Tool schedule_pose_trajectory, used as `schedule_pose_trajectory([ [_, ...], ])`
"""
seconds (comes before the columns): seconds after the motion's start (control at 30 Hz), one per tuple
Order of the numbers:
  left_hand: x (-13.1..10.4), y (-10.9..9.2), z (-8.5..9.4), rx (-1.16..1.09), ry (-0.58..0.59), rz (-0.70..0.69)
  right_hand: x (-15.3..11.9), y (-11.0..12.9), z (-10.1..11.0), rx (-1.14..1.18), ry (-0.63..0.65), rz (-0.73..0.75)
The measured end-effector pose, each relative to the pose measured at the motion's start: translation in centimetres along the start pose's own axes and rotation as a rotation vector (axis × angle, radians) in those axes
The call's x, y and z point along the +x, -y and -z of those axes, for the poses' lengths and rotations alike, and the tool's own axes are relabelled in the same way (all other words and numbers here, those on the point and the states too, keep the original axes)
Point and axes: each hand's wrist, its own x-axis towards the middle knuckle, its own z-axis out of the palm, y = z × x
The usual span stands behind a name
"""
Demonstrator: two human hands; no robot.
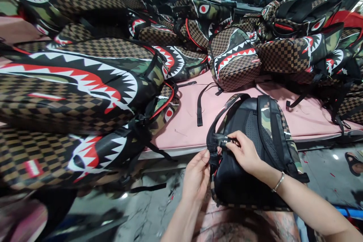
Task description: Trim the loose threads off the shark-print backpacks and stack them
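Note:
A black backpack (241, 174) with camouflage and brown checked trim leans at the table's front edge, its padded back and straps facing me. My left hand (197, 176) is closed in a pinch on the black shoulder strap (211, 141) at the bag's left side, near its buckle. Just above that spot, my right hand (245, 153) grips small dark thread snips (222, 140), whose tip is close to the strap. The snips' blades are blurred, so I cannot tell whether they touch it. The other shoulder strap (266, 121) lies over the back panel.
Shark-mouth backpacks are piled at the left (65, 83), with more at the back, such as one checked bag (235, 60), and at the right. A loose black strap (199, 106) lies on the pink table cover (187, 121). A sandalled foot (354, 162) shows at far right.

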Motion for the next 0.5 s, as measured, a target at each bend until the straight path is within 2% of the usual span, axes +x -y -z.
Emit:
schedule_pose_trajectory([
  [0.07,-0.2,0.1,-0.1,0.035,0.020,-0.018,0.8,0.2,-0.4,0.186,0.051,-0.167],
  [0.13,-0.4,0.4,-0.1,0.089,0.027,-0.061,1.7,0.2,-1.2,0.327,0.182,-0.272],
  [0.2,-0.5,0.9,0.2,0.208,0.005,-0.172,2.5,0.3,-2.1,0.450,0.275,-0.351],
  [0.27,-0.6,1.4,0.9,0.421,-0.041,-0.342,3.2,0.3,-2.7,0.546,0.246,-0.405],
  [0.33,-1.1,1.5,2.3,0.655,-0.057,-0.414,3.8,0.1,-2.8,0.563,0.130,-0.428],
  [0.4,-2.2,0.8,4.0,0.787,-0.014,-0.310,4.4,-0.4,-2.6,0.533,0.044,-0.439],
  [0.47,-4.3,-0.9,5.8,0.793,0.048,-0.141,4.8,-1.2,-2.5,0.504,0.010,-0.465],
  [0.5,-5.6,-2.0,6.6,0.764,0.046,-0.123,4.8,-1.6,-2.5,0.489,0.009,-0.481],
])
